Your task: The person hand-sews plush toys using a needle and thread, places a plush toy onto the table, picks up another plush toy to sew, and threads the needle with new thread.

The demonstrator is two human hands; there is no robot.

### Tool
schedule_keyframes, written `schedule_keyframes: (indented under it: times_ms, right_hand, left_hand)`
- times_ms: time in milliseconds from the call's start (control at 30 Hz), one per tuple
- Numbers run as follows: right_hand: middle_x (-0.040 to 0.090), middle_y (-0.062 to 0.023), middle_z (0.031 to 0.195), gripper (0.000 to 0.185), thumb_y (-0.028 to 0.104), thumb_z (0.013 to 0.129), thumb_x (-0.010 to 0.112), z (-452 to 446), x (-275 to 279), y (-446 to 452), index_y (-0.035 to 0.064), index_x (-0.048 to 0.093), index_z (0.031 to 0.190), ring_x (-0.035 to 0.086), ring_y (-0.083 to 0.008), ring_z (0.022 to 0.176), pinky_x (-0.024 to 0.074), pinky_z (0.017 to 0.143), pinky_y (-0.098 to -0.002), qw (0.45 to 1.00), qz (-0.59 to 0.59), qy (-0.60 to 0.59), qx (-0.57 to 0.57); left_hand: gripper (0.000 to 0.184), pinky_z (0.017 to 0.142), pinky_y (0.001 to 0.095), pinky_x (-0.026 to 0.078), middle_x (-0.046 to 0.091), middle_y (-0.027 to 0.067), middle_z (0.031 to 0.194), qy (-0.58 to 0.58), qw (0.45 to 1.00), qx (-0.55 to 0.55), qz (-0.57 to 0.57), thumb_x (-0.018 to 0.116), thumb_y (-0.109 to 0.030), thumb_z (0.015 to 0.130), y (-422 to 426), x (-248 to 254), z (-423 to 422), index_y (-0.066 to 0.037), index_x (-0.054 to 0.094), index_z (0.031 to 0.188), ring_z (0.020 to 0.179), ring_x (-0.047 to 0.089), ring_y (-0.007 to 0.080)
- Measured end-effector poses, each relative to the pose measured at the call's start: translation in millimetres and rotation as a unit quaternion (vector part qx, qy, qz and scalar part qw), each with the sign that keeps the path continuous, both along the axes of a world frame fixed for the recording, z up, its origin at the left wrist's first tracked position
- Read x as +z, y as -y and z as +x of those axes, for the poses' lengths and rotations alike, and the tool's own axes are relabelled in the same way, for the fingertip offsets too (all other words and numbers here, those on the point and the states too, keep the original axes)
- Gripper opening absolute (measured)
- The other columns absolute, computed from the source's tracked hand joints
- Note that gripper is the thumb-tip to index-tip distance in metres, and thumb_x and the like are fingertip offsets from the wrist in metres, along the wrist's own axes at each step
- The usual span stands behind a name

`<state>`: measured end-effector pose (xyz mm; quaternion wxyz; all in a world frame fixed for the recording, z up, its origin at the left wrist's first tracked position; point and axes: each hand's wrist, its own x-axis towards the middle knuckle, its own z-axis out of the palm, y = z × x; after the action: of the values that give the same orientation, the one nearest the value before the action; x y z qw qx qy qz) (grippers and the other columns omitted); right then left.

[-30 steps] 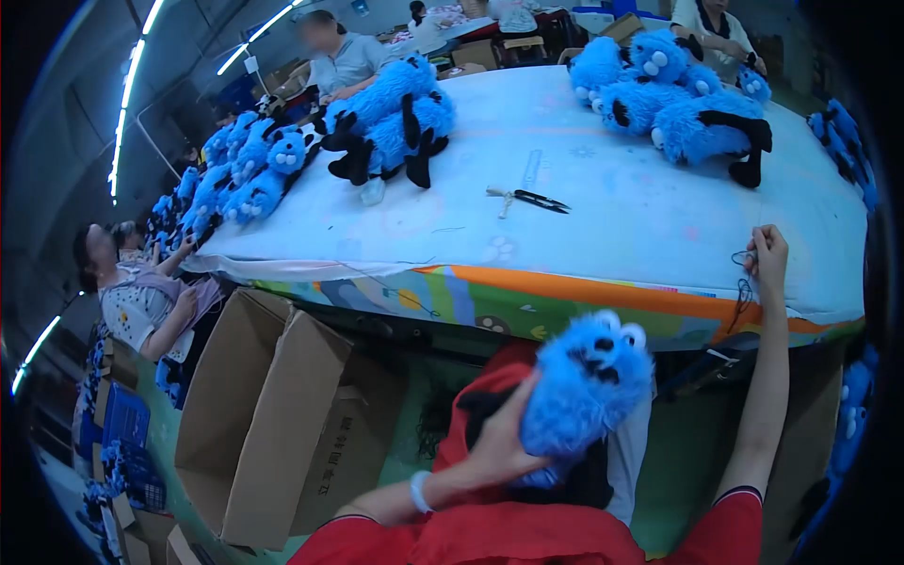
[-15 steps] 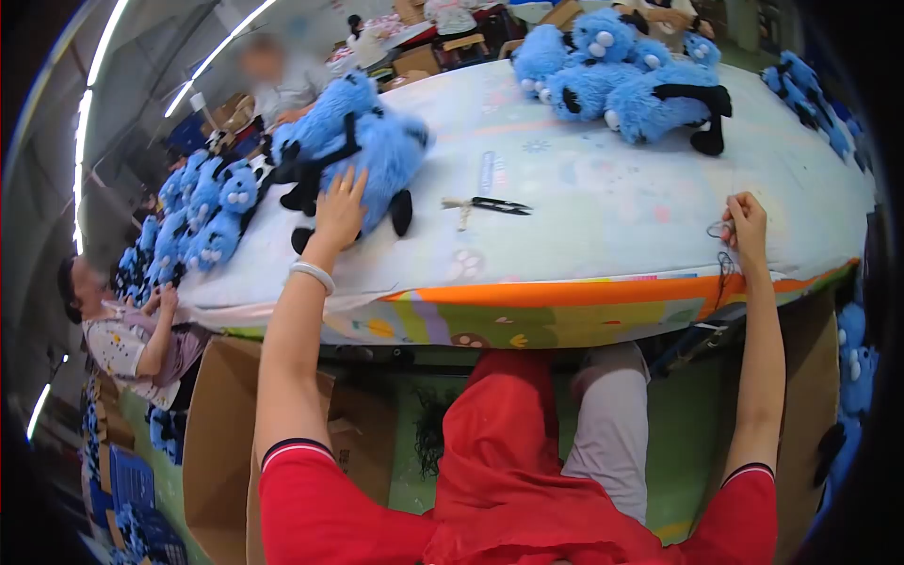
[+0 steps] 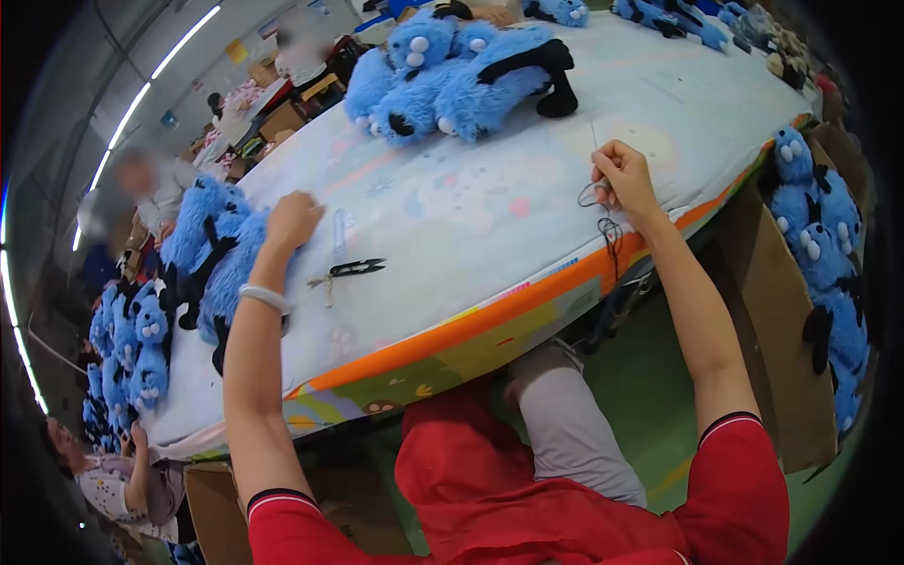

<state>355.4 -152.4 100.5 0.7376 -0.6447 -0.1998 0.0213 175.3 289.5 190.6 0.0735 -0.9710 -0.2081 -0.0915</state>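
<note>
Printed white table covering is stretched across much of the view, with shaggy blue plush toys with black limbs heaped towards its far side. Thin black thread is pinched between the fingertips of the right hand, its loose loops hung near the covering's orange border. The left hand is held just beside a second blue plush pile; its fingers are curled out of sight, so whether anything is gripped cannot be told. Between the hands — nearer the left — black metal snips with a pale cord are laid down. The thread could be knotted if its slack loops were pulled tight, or snagged if dragged across the snips — or caught in long fur.
</note>
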Motion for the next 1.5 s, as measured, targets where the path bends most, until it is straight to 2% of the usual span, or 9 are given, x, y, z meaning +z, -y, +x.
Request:
schedule_keyframes:
  times_ms: [167,433,600,933,1067,1100,1200,1300,1500]
  right_hand:
    - [0.057,-0.0024,0.065,0.009,0.010,0.091,0.056,-2,1,4,0.0050,0.055,0.084,0.049,-0.0062,0.039,0.0310,0.034,-0.0153,0.998,0.061,-0.014,0.003]
    - [0.057,-0.0033,0.065,0.009,0.010,0.090,0.056,0,0,6,0.0048,0.055,0.083,0.050,-0.0077,0.040,0.0296,0.034,-0.0159,0.992,0.127,-0.025,-0.009]
    - [0.058,-0.0030,0.068,0.008,0.011,0.092,0.055,-3,-2,6,0.0061,0.053,0.085,0.052,-0.0086,0.044,0.0326,0.037,-0.0161,0.978,0.187,0.001,-0.095]
    - [0.057,-0.0033,0.066,0.010,0.011,0.091,0.055,-7,1,6,0.0038,0.053,0.084,0.048,-0.0086,0.046,0.0362,0.041,-0.0186,0.959,0.231,0.010,-0.166]
    - [0.058,-0.0033,0.064,0.009,0.010,0.091,0.055,-5,-5,9,0.0037,0.054,0.084,0.047,-0.0079,0.048,0.0362,0.042,-0.0192,0.964,0.202,0.027,-0.169]
    - [0.058,-0.0034,0.064,0.009,0.010,0.091,0.055,-6,-7,9,0.0037,0.054,0.084,0.046,-0.0077,0.048,0.0362,0.042,-0.0193,0.967,0.188,0.032,-0.169]
    - [0.058,-0.0036,0.063,0.009,0.009,0.090,0.055,-10,-11,8,0.0037,0.054,0.083,0.047,-0.0076,0.049,0.0371,0.044,-0.0196,0.969,0.180,0.043,-0.164]
    - [0.058,-0.0037,0.063,0.008,0.009,0.090,0.055,-23,-12,7,0.0037,0.055,0.083,0.048,-0.0075,0.050,0.0380,0.045,-0.0199,0.974,0.159,0.055,-0.152]
    - [0.059,-0.0042,0.065,0.008,0.009,0.090,0.054,-99,-27,7,0.0030,0.055,0.084,0.050,-0.0088,0.054,0.0401,0.053,-0.0197,0.996,0.080,0.041,-0.022]
  left_hand:
    - [0.047,0.088,0.0397,0.044,0.058,0.0134,0.123,0.121,0.971,-0.168,-0.117,0.062,-0.027,0.082,88,-42,118,-0.002,0.054,0.120,0.104,0.055,0.0341]
    - [0.042,0.085,0.0424,0.046,0.054,0.0190,0.116,0.342,0.887,-0.310,0.029,0.062,-0.016,0.080,186,-27,247,-0.003,0.052,0.119,0.098,0.055,0.0365]
    - [0.030,0.078,0.0437,0.048,0.051,0.0193,0.110,0.238,0.954,-0.153,-0.097,0.060,-0.011,0.081,217,-21,249,-0.003,0.054,0.109,0.088,0.056,0.0367]
    - [0.035,0.079,0.0403,0.043,0.054,0.0180,0.089,0.499,0.810,-0.287,-0.113,0.051,0.012,0.070,199,27,123,0.001,0.053,0.103,0.081,0.051,0.0359]
    - [0.033,0.087,0.0323,0.042,0.059,0.0107,0.098,0.484,0.787,-0.357,-0.138,0.046,0.009,0.069,194,83,16,-0.002,0.056,0.098,0.087,0.054,0.0224]
    - [0.020,0.087,0.0222,0.038,0.060,0.0026,0.093,0.490,0.799,-0.306,-0.166,0.046,-0.002,0.080,204,96,-14,-0.008,0.061,0.091,0.083,0.053,0.0108]
    - [0.021,0.087,0.0234,0.040,0.060,0.0034,0.092,0.466,0.800,-0.333,-0.179,0.047,-0.001,0.079,224,110,-86,-0.006,0.060,0.094,0.084,0.054,0.0129]
    - [0.018,0.078,0.0280,0.044,0.059,0.0085,0.089,0.304,0.913,-0.271,0.024,0.051,0.000,0.074,274,98,-140,-0.004,0.058,0.090,0.083,0.056,0.0204]
    - [0.011,0.066,0.0320,0.040,0.051,0.0113,0.082,0.082,0.891,-0.446,0.026,0.050,-0.008,0.076,331,-62,-152,-0.005,0.052,0.087,0.070,0.046,0.0251]
